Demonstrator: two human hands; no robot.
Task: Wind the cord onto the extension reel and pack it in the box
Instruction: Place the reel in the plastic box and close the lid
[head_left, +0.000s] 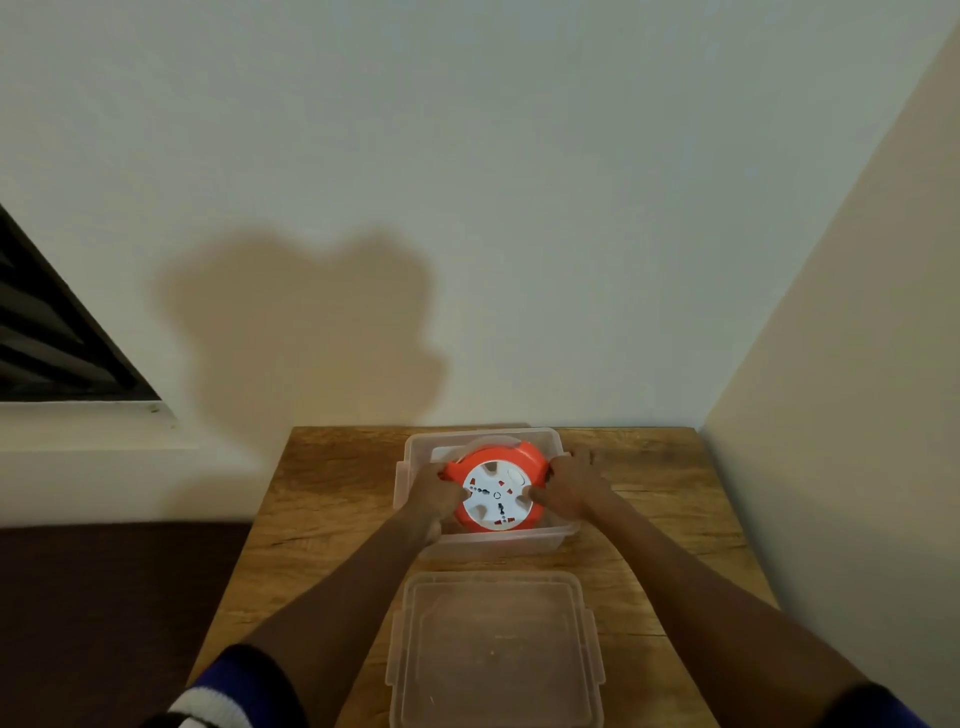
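Observation:
An orange extension reel (496, 462) with a white socket face sits tilted inside a clear plastic box (545, 439) at the far middle of the wooden table (337, 493). My left hand (434, 493) grips the reel's left side and my right hand (571, 480) grips its right side, thumb on the white face. No loose cord shows; the reel's lower edge is inside the box. The box's clear lid (496, 649) lies flat on the table in front of the box, close to me.
The table stands in a corner, with a pale wall behind it and another wall (831, 415) along its right edge. A dark window (47, 338) with a white sill is at the left. Dark floor lies left of the table.

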